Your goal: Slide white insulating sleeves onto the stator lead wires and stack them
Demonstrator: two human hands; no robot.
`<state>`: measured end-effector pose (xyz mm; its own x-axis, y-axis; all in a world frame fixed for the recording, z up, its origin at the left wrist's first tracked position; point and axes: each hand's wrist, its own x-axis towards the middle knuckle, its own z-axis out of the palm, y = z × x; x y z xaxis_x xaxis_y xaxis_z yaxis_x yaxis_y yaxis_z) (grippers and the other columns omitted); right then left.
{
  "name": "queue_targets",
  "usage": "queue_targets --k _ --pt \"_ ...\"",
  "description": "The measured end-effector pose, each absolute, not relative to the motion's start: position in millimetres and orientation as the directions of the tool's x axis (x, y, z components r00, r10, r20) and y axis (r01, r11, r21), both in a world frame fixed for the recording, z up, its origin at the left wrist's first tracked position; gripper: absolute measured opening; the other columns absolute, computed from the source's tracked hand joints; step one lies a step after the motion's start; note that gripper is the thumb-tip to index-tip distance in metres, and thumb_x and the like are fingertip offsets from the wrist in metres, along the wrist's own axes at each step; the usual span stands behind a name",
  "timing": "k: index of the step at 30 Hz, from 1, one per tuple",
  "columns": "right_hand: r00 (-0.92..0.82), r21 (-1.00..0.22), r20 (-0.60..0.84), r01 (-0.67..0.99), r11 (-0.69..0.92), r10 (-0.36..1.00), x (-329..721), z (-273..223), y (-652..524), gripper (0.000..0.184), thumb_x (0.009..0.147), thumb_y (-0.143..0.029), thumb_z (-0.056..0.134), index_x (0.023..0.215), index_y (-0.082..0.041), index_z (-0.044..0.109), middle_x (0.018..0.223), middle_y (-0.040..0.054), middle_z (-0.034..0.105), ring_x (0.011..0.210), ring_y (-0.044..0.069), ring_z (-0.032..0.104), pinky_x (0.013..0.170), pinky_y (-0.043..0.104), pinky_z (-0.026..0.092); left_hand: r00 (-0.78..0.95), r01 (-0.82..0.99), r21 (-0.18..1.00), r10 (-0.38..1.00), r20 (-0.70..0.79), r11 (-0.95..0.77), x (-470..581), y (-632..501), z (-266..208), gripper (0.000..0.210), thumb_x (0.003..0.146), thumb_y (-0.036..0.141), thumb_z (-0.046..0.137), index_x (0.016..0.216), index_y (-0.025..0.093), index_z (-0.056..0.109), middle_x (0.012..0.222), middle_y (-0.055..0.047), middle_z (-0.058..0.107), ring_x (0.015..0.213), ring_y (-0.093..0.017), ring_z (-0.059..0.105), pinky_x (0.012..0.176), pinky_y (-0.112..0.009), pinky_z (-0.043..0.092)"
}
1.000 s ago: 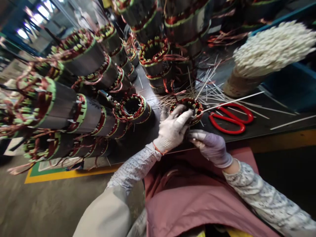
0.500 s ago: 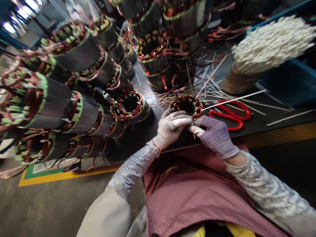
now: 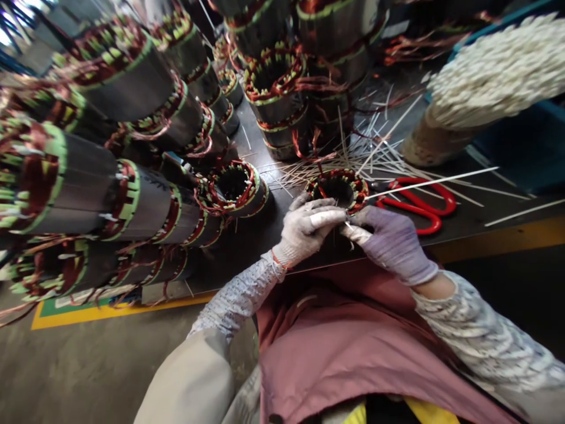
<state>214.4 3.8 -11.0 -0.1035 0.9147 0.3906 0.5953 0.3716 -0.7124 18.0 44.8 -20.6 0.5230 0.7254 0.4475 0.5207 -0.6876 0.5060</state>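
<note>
A small stator (image 3: 338, 176) with red-brown copper windings stands upright on the table in front of me. My left hand (image 3: 311, 227), in a whitish glove with wrapped fingertips, is closed against its near left side. Meeting it at the near rim is my right hand (image 3: 392, 238), in a purple glove, thumb and wrapped finger pinched together. A short white strand end shows at those fingertips; the exact grip is partly hidden. From the stator's right rim a stiff white cord (image 3: 435, 182) juts out to the right, above red-handled scissors (image 3: 435, 203).
Stacked stators (image 3: 145, 194) crowd the left side, and more stacks (image 3: 276, 97) stand behind. Loose white cords (image 3: 309, 172) lie scattered beyond my hands. At the right, a thick bundle of white cords (image 3: 498, 70) stands in a brownish container beside a blue bin (image 3: 525, 141).
The view has shifted slightly. My right hand has moved a little to the right, and a short white strand end now shows below its fingertips. My left hand stays against the stator.
</note>
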Motion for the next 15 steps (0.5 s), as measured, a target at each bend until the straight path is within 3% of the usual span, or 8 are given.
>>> queue_targets --k 5,8,11,15 --pt "-0.153 -0.768 0.384 0.496 0.407 0.911 216.2 -5.3 -8.0 0.02 0.093 -0.038 0.068 0.079 -0.024 0.072 0.078 0.002 0.074 0.068 0.016 0.069 0.063 0.029 0.054 0.519 0.493 0.508 0.707 0.479 -0.706 17.5 45.0 -20.5 0.017 0.101 0.028 0.063 0.104 0.028 0.08 0.105 -0.004 0.083 0.115 -0.017 0.075 0.118 -0.044 0.041" --pt "-0.137 -0.74 0.386 0.545 0.395 0.912 216.0 -6.9 -6.1 0.021 0.093 -0.04 0.068 0.08 -0.024 0.073 0.076 0.0014 0.073 0.064 0.016 0.067 0.061 0.029 0.051 0.523 0.506 0.503 0.713 0.467 -0.7 17.0 44.9 -20.1 0.017 0.101 0.027 0.063 0.106 0.028 0.079 0.107 -0.004 0.083 0.116 -0.017 0.074 0.119 -0.043 0.041" --pt "-0.163 -0.648 0.42 0.635 0.42 0.893 214.5 -14.1 2.4 0.026 0.095 -0.041 0.065 0.077 -0.023 0.071 0.071 0.0014 0.072 0.06 0.015 0.063 0.057 0.028 0.046 0.536 0.506 0.484 0.7 0.471 -0.714 16.8 45.6 -20.2 0.019 0.102 0.027 0.061 0.107 0.027 0.079 0.107 -0.004 0.083 0.116 -0.017 0.074 0.118 -0.042 0.041" --pt "-0.2 -0.385 0.538 0.806 0.449 0.819 210.8 -13.9 7.5 0.03 0.099 -0.041 0.059 0.083 -0.018 0.071 0.075 0.0083 0.072 0.062 0.016 0.06 0.057 0.03 0.038 0.575 0.544 0.447 0.703 0.418 -0.711 17.3 47.3 -19.6 0.021 0.103 0.028 0.059 0.108 0.03 0.08 0.11 -0.003 0.082 0.119 -0.017 0.073 0.119 -0.042 0.04"
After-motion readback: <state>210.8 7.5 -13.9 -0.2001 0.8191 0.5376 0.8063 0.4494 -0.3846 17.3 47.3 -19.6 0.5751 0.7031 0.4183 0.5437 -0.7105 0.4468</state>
